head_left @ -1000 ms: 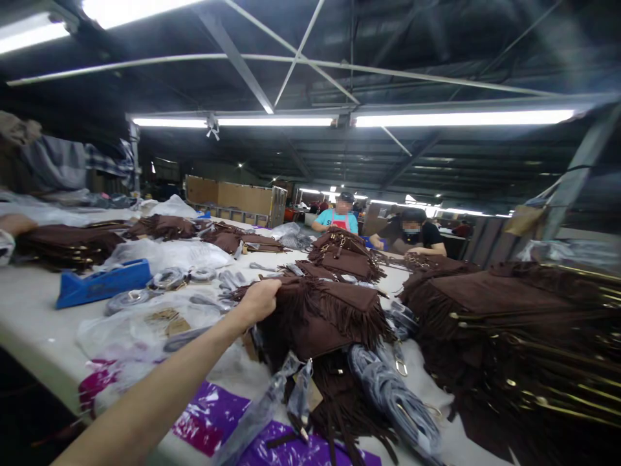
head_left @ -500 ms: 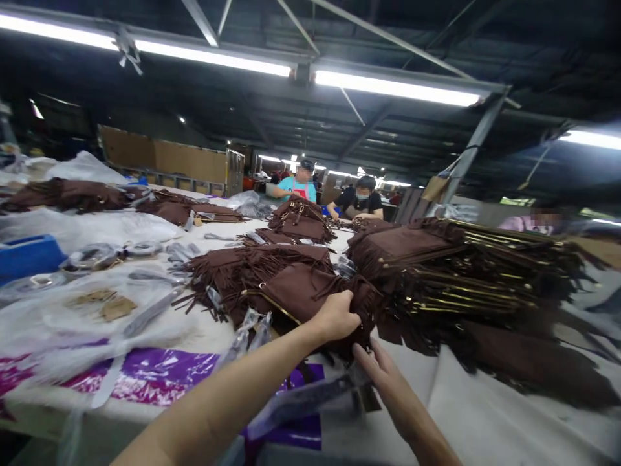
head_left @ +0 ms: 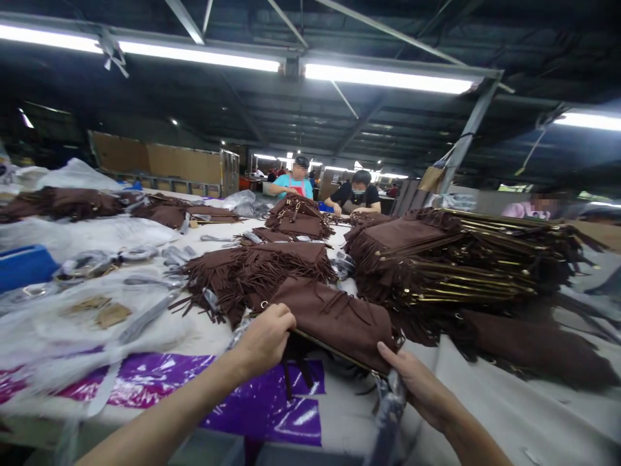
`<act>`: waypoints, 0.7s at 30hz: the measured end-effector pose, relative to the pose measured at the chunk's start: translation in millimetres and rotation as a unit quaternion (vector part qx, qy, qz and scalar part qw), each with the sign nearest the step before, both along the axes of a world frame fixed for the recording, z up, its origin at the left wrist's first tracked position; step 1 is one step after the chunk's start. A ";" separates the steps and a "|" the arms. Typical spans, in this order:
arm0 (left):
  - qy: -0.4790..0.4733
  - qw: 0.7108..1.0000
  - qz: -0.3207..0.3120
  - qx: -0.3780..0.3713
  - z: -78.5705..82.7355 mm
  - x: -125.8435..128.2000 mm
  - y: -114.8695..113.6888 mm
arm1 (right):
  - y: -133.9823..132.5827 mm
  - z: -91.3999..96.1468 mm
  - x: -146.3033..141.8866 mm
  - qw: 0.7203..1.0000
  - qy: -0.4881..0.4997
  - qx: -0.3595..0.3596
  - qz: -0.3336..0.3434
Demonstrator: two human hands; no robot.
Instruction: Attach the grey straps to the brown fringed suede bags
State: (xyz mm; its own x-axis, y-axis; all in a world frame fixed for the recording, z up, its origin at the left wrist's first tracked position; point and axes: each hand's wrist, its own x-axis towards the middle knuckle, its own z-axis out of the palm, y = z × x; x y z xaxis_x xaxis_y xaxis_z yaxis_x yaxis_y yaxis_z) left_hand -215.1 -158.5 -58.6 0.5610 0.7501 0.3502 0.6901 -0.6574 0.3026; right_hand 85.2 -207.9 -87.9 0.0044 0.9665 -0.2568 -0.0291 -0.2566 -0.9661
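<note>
A dark brown fringed bag [head_left: 334, 317] with a gold zip along its near edge lies before me, tilted toward me. My left hand [head_left: 269, 333] is closed on its left end, near a metal ring. At the right end, my right hand [head_left: 412, 372] grips the corner with the thumb on top and the fingers hidden beneath. A plastic-wrapped strap [head_left: 388, 414] hangs down by my right hand. Directly behind the bag lies another fringed brown bag [head_left: 252, 272]. Purple glossy plastic sheeting [head_left: 272, 408] is spread below my left hand.
A tall stack of brown bags [head_left: 451, 259] stands at the right. More brown bags [head_left: 72, 204] lie far left, near a blue bin [head_left: 26, 266] and clear plastic wrapping [head_left: 160, 330]. Two people [head_left: 295, 180] work across the table, and another person [head_left: 528, 206] is at far right.
My left hand has moved left along the bag to its left end, and my right hand has shifted right to the other corner. The bag now lies stretched between them.
</note>
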 end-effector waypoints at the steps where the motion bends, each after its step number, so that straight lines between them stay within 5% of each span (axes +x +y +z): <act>1: 0.020 1.000 0.008 0.003 1.8 -2.5 0.6 | 0.6 2.9 1.5 1.000 -0.006 0.002 0.003; 6: 0.061 0.993 -0.039 -0.098 3.8 39.6 -17.8 | 0.0 9.9 -13.2 1.000 -0.015 0.017 0.018; 9: -0.021 0.977 -0.047 -0.205 -14.2 86.9 -42.6 | -3.4 3.1 -25.8 0.999 -0.027 0.019 0.017; 12: -0.073 0.961 0.010 -0.267 -36.5 121.7 -59.7 | -3.4 -10.1 -22.9 0.989 -0.129 0.062 -0.024; 16: -0.025 0.970 0.043 -0.240 -44.8 137.9 -62.8 | 9.5 -28.6 2.8 0.925 -0.340 0.157 -0.064; 21: 0.158 0.975 0.001 -0.154 -17.9 119.7 -44.9 | 24.8 -34.1 31.7 0.889 -0.405 0.214 -0.007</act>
